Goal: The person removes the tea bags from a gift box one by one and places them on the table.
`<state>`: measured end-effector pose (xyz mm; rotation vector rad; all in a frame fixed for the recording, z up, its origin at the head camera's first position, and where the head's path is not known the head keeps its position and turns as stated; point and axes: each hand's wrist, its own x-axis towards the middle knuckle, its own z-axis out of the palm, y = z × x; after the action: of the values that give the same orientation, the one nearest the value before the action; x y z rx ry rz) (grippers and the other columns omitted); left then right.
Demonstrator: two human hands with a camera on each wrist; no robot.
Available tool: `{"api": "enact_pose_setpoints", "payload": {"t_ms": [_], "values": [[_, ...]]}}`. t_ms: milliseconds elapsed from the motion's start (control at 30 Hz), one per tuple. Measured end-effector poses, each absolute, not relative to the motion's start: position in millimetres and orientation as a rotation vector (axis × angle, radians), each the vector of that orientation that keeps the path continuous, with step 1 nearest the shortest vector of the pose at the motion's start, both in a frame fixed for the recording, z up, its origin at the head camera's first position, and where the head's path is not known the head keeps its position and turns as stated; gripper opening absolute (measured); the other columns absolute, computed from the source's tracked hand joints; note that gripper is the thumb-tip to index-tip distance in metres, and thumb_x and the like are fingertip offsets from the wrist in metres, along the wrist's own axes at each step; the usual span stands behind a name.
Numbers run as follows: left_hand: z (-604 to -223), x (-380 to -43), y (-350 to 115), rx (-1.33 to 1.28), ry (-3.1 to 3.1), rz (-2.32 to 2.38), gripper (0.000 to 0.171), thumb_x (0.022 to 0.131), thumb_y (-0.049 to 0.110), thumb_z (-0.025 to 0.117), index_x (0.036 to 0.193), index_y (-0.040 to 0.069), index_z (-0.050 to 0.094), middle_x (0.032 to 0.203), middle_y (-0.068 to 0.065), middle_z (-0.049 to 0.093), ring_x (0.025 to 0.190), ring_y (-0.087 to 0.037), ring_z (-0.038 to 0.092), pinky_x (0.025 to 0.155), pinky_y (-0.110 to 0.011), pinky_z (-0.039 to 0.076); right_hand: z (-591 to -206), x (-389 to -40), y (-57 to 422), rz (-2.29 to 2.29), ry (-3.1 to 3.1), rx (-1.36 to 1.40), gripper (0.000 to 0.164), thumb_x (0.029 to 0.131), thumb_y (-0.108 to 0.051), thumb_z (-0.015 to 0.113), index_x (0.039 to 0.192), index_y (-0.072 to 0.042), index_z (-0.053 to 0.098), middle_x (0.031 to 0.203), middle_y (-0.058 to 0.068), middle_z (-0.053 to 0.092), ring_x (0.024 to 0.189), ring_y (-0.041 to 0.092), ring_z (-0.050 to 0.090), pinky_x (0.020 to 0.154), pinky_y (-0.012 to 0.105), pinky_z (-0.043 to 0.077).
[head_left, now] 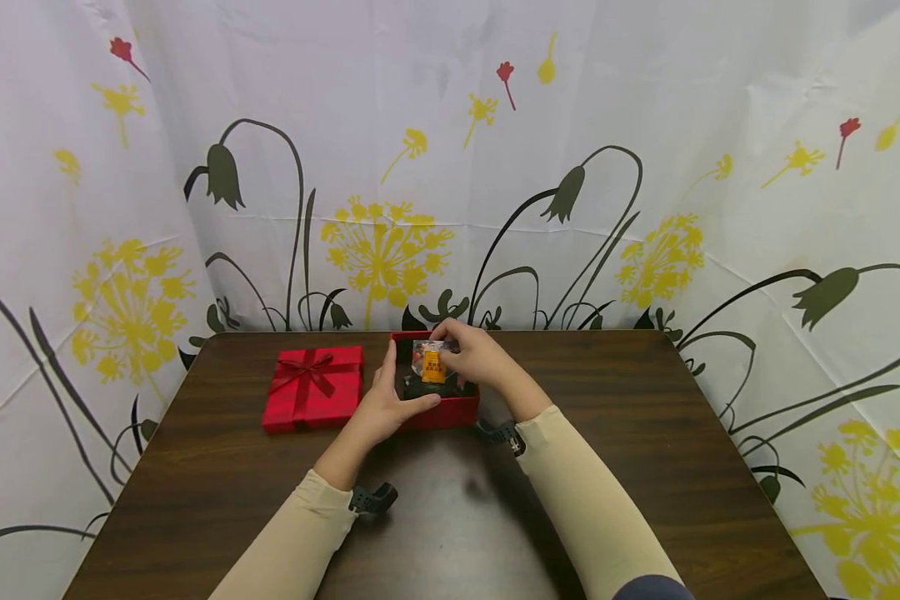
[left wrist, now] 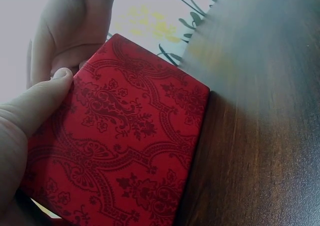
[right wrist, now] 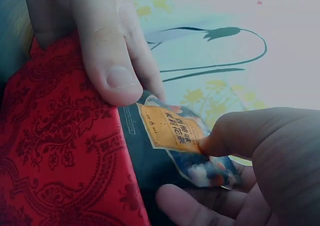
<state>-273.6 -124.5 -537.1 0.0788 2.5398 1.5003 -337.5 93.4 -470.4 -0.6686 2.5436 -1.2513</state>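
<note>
A red patterned gift box stands without its lid near the table's back edge, dark inside. My left hand holds it, thumb along the front rim and fingers on the left side; the thumb also shows on the box in the left wrist view. My right hand pinches a small printed packet at its top, over the box opening. In the right wrist view the packet has an orange label with dark characters and a dark, flowery print. Its lower end is partly inside the box.
The red lid with a ribbon bow lies on the wooden table, left of the box. A white curtain printed with flowers hangs behind the table. Each wrist wears a dark strap.
</note>
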Motion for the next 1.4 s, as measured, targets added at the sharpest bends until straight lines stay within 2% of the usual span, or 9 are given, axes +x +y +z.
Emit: {"api": "enact_pose_setpoints", "payload": {"t_ms": [167, 367, 600, 800, 1033, 1167, 1300, 1400], "values": [[-537, -273, -125, 0.076, 2.525, 1.521, 0.137, 0.085, 0.067, 0.085, 0.174, 0.039, -0.015, 0.183, -0.022, 0.005, 0.166, -0.054, 0.017, 0.126, -0.078, 0.023, -471, -334, 102, -1.403, 2.513, -0.704, 0.028, 0.106, -0.012, 0.072, 0.133, -0.016, 0.064, 0.106, 0.012, 0.065, 0.074, 0.045, 0.072, 0.073, 0.062, 0.065], [-536, -272, -125, 0.094, 2.511, 1.549, 0.135, 0.087, 0.061, 0.086, 0.174, 0.039, -0.015, 0.184, -0.021, 0.004, 0.168, -0.052, 0.013, 0.127, -0.079, 0.020, -469, -329, 115, -1.597, 2.449, -0.697, 0.032, 0.100, -0.007, 0.079, 0.129, -0.015, 0.068, 0.108, 0.012, 0.065, 0.082, 0.031, 0.073, 0.080, 0.066, 0.064], [-538, -274, -125, 0.084, 2.513, 1.545, 0.133, 0.089, 0.060, 0.085, 0.173, 0.040, -0.016, 0.184, -0.021, 0.001, 0.168, -0.053, 0.010, 0.127, -0.079, 0.020, -464, -323, 133, -1.774, 2.534, -0.521, 0.027, 0.100, -0.011, 0.081, 0.126, -0.010, 0.075, 0.109, 0.013, 0.072, 0.086, 0.020, 0.069, 0.075, 0.043, 0.066], [-540, -275, -125, 0.079, 2.503, 1.565, 0.133, 0.088, 0.058, 0.086, 0.174, 0.039, -0.014, 0.184, -0.020, 0.000, 0.169, -0.051, 0.005, 0.127, -0.079, 0.019, -468, -316, 148, -1.967, 2.577, -0.478, 0.020, 0.100, -0.015, 0.080, 0.118, -0.007, 0.078, 0.103, 0.013, 0.071, 0.079, 0.018, 0.065, 0.067, 0.041, 0.063], [-538, -277, -124, 0.089, 2.511, 1.574, 0.135, 0.086, 0.061, 0.086, 0.175, 0.036, -0.011, 0.184, -0.020, 0.001, 0.169, -0.050, 0.005, 0.127, -0.078, 0.020, -467, -310, 163, -1.986, 2.606, -0.530, 0.015, 0.101, -0.017, 0.078, 0.115, -0.010, 0.077, 0.110, 0.013, 0.073, 0.079, 0.021, 0.066, 0.063, 0.030, 0.060], [-537, -278, -123, 0.102, 2.513, 1.580, 0.135, 0.086, 0.061, 0.087, 0.175, 0.037, -0.012, 0.184, -0.019, 0.001, 0.169, -0.050, 0.005, 0.128, -0.078, 0.020, -474, -309, 173, -2.011, 2.586, -0.497, 0.017, 0.104, -0.016, 0.076, 0.119, -0.010, 0.072, 0.111, 0.014, 0.071, 0.079, 0.026, 0.066, 0.061, 0.030, 0.060], [-539, -277, -123, 0.087, 2.512, 1.558, 0.135, 0.086, 0.061, 0.086, 0.175, 0.037, -0.013, 0.184, -0.021, 0.001, 0.169, -0.051, 0.006, 0.127, -0.079, 0.021, -487, -307, 183, -2.055, 2.514, -0.470, 0.023, 0.108, -0.013, 0.069, 0.128, -0.006, 0.062, 0.114, 0.016, 0.066, 0.075, 0.028, 0.067, 0.060, 0.039, 0.064], [-540, -277, -124, 0.069, 2.520, 1.552, 0.135, 0.086, 0.060, 0.086, 0.175, 0.036, -0.012, 0.183, -0.022, 0.002, 0.169, -0.051, 0.007, 0.127, -0.079, 0.022, -497, -308, 190, -2.134, 2.444, -0.444, 0.027, 0.110, -0.010, 0.066, 0.133, -0.002, 0.054, 0.121, 0.018, 0.061, 0.077, 0.025, 0.070, 0.066, 0.050, 0.067]]}}
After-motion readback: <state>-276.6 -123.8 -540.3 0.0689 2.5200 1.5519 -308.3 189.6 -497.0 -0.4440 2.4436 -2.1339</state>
